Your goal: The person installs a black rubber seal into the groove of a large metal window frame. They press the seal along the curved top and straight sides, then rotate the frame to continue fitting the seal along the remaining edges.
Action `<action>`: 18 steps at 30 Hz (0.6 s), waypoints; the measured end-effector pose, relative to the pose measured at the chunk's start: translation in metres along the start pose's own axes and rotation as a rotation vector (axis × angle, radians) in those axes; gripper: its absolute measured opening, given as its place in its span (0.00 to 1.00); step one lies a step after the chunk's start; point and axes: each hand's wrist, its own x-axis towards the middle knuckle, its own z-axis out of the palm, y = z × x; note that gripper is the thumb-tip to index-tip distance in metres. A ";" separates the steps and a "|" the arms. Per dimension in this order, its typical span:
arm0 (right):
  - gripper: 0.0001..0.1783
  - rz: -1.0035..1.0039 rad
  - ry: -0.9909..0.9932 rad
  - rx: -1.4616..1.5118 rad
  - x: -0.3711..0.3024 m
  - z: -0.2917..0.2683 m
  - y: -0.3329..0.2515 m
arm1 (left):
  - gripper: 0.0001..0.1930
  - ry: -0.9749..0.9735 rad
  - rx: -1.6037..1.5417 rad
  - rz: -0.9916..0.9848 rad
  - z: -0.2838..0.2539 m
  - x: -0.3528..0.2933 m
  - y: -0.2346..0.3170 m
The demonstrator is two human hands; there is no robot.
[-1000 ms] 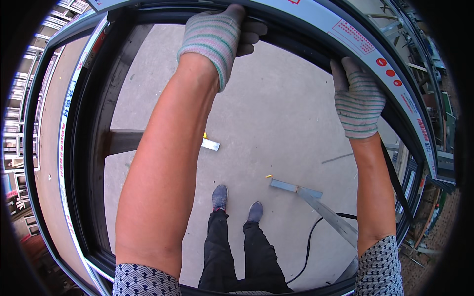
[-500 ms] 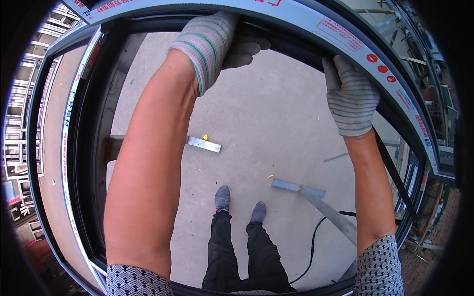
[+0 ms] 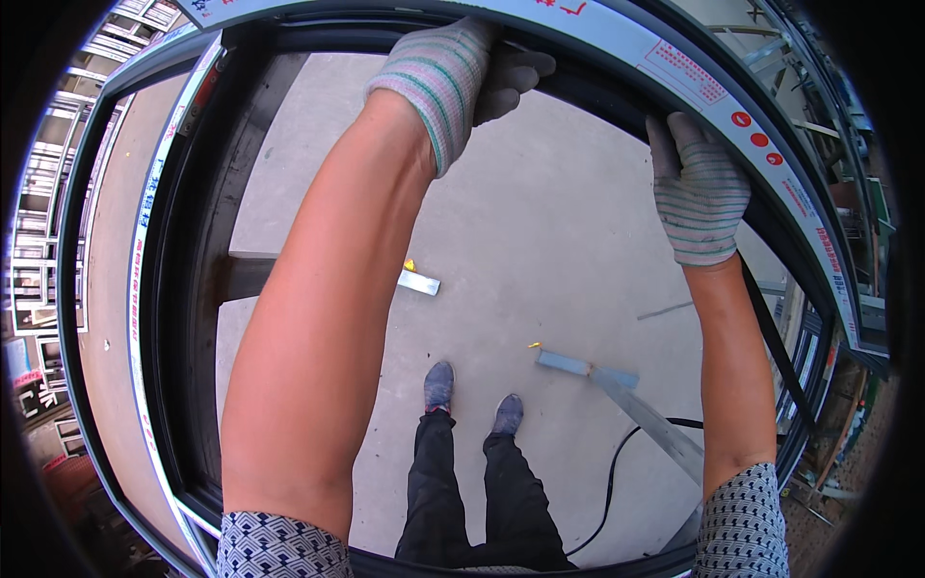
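A large dark window frame (image 3: 183, 318) surrounds both my arms, with white-blue printed protective film on its faces. My left hand (image 3: 448, 82), in a striped knit glove with grey fingers, is closed at the inner edge of the far bar (image 3: 617, 48). Its fingers bend toward the right, and their tips show below the bar. Farther right, my right hand (image 3: 701, 188), gloved alike, grips the same bar's inner edge with fingers pointing up. A black strip (image 3: 771, 337) slants down from beside my right wrist; whether that hand holds it is hidden.
Through the opening show a grey concrete floor (image 3: 520, 231), my shoes (image 3: 438, 385), a metal stand foot (image 3: 586, 368) with a slanting leg, and a black cable (image 3: 611, 482). A metal bar (image 3: 419, 282) sticks out behind my left forearm. Stacked frames (image 3: 48, 241) stand at left.
The view has shifted slightly, so the frame and floor items sit a little farther right. My left hand has moved a short way right along the far bar; my right hand keeps its place.
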 end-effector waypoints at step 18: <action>0.15 -0.002 0.025 0.007 0.003 0.001 -0.001 | 0.23 -0.083 -0.060 0.060 -0.069 0.027 0.011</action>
